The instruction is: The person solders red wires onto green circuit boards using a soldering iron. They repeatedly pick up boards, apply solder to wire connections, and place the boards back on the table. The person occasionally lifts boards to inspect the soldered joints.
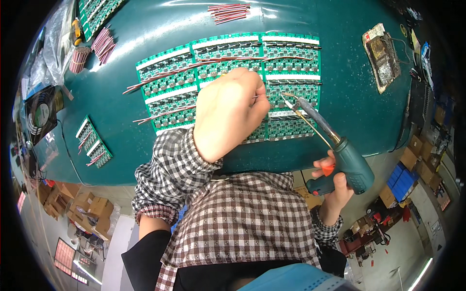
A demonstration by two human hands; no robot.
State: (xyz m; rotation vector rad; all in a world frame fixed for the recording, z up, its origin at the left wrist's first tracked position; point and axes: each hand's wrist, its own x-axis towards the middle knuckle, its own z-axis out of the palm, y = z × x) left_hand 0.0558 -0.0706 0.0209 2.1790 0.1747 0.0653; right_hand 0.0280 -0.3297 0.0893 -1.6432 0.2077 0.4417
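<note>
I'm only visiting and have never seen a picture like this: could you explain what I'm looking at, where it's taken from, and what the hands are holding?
There is no machine arm here, just a person working bare-handed. The single picture comes from a wide fisheye camera on the person's head, looking down, so straight edges bend near the rim.

The right hand holds a green soldering gun with a red trigger, its tip over a group of green circuit boards. The left hand, above the same boards, seems to pinch a thin wire.

On the green table also lie a bundle of wires beyond the boards, a smaller board piece to the left, and a fan at the left edge.
</note>
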